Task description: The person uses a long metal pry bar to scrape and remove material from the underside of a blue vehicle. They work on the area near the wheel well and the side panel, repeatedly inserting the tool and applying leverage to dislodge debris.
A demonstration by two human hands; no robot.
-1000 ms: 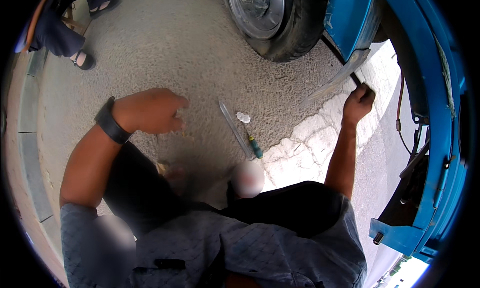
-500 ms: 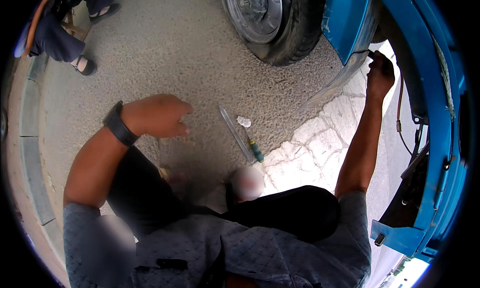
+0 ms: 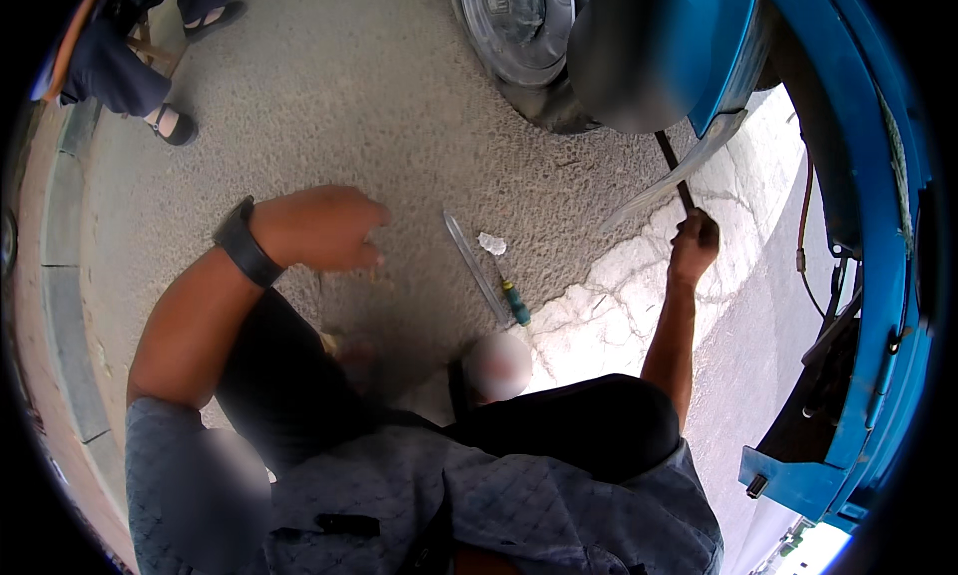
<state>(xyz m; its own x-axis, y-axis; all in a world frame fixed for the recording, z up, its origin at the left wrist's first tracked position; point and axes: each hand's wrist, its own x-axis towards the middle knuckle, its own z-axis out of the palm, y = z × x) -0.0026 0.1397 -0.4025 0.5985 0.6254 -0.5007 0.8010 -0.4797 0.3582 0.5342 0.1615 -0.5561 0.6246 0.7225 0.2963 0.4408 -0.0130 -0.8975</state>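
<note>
My right hand (image 3: 696,244) is closed around one end of a dark, narrow bar (image 3: 683,188). The bar reaches up past a pale, translucent curved strip (image 3: 689,168) by the lower edge of a blue vehicle panel (image 3: 726,76). A blurred patch hides what lies beyond the bar's far end. Over the pavement on the left, my left hand (image 3: 321,228) holds nothing visible, with thumb and forefinger apart; a black band circles its wrist. On the ground between my hands are a long clear strip (image 3: 473,266), a green-handled screwdriver (image 3: 516,304) and a small white crumpled piece (image 3: 491,243).
A vehicle wheel (image 3: 529,36) stands at the top. Along the right runs the blue vehicle frame (image 3: 878,376), with a hanging cable (image 3: 801,261). Another person's sandalled foot (image 3: 178,126) rests at the upper left, near a kerb (image 3: 62,306).
My right hand has come down and to the left, away from the blue panel's edge. The dark bar in it now shows plainly. My left hand has hardly moved.
</note>
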